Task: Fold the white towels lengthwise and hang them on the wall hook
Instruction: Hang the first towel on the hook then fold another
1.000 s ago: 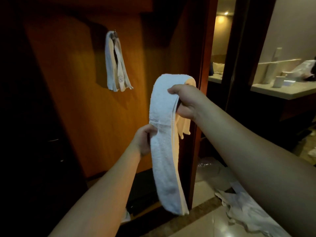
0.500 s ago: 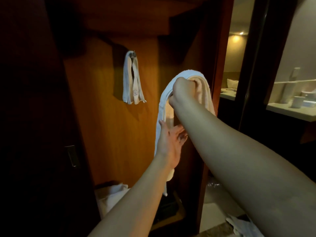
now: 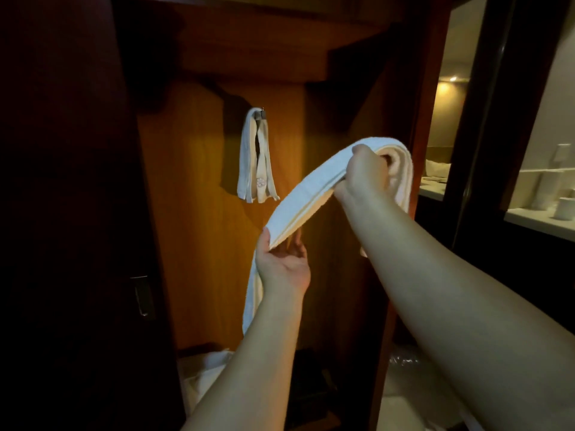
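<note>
A: What sat nearest the camera?

B: Two bare forearms rose from the bottom edge. The left hand (image 3: 284, 265) was in the lower middle of the frame, palm toward the camera, thumb on the near side of the folded towel (image 3: 314, 194) and fingers behind it, pinching the long strip. The towel's lower tail hung down past the left wrist.

A: And the other hand?

B: The right hand (image 3: 365, 174) was higher, right of centre, its fingers curled round the towel near the crest of the arch. The strip ran up from the left hand, bent over the right fist, and its other end dropped behind the right forearm. It was folded lengthwise, layered edges showing along its underside.

A: Anything beyond that?

B: On the floor at the bottom, left of the arms, lay a pale heap of cloth (image 3: 202, 371), dim and hard to read. Farther back, a second white towel (image 3: 256, 157) hung doubled over the wall hook (image 3: 262, 112) on the orange wood panel (image 3: 193, 213), upper centre-left, well apart from the held towel. A dark door with a metal handle (image 3: 141, 295) filled the left side. At the far right, a lit counter (image 3: 541, 222) held pale cups.
</note>
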`<state>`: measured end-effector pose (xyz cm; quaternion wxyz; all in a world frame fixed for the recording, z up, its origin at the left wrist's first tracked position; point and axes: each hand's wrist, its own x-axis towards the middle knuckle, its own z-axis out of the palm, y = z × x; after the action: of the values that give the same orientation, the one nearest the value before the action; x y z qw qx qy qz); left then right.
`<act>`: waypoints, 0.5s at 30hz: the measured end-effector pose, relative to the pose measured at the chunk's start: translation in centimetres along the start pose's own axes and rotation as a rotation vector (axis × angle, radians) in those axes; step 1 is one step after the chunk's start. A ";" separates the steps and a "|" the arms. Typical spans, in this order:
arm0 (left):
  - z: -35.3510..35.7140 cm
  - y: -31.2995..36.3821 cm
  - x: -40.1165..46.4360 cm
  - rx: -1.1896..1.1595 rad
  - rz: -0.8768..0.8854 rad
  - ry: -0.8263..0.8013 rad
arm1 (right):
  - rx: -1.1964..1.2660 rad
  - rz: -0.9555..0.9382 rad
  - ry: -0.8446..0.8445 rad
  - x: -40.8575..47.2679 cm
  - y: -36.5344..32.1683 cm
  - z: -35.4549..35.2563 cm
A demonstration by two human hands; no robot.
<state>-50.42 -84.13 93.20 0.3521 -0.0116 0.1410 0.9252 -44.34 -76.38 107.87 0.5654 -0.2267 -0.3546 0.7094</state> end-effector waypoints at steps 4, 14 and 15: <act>1.4 4.0 2.5 0.059 0.056 0.053 | -0.066 -0.019 0.031 2.4 1.8 -1.4; 8.6 14.7 11.2 0.301 0.180 0.001 | -0.371 -0.114 -0.031 10.9 6.3 3.6; 9.4 15.9 12.1 0.314 0.189 -0.022 | -0.415 -0.134 -0.045 11.8 6.6 4.6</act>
<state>-69.23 -85.09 104.75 0.2625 0.0667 0.2803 0.9209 -54.95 -66.86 106.74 0.5443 -0.2983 -0.5200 0.5868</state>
